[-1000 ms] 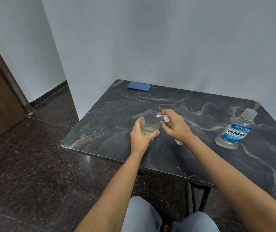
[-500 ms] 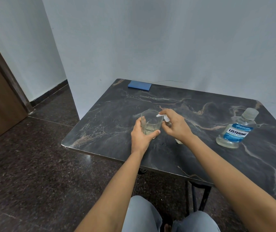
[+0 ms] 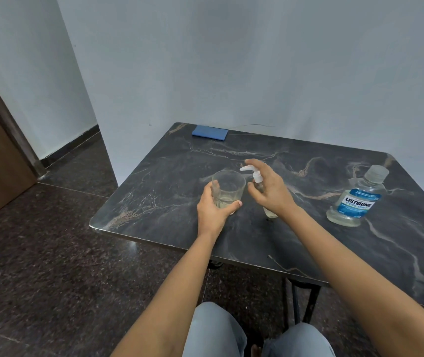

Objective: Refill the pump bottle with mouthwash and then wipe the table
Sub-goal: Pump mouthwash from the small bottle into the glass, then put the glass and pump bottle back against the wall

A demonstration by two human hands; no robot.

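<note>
Dark, veined stone makes up the surface (image 3: 334, 240) in front of you. Your left hand (image 3: 212, 212) grips a clear glass (image 3: 228, 186) standing near the front-left edge, thumb on the near side and fingers round the left wall. A shallow layer of pale liquid sits in the bottom of the glass. Just beside it on the right stands the pump bottle (image 3: 257, 177), its white nozzle pointing over the rim of the glass. Your right hand (image 3: 272, 191) is wrapped round this bottle with the thumb at the neck. The forefinger stretches just above the pump head, blurred. Well off to the right, the mouthwash bottle (image 3: 355, 202) stands upright with its cap on. A folded blue cloth (image 3: 209, 132) lies at the far-left corner, against the wall.
</note>
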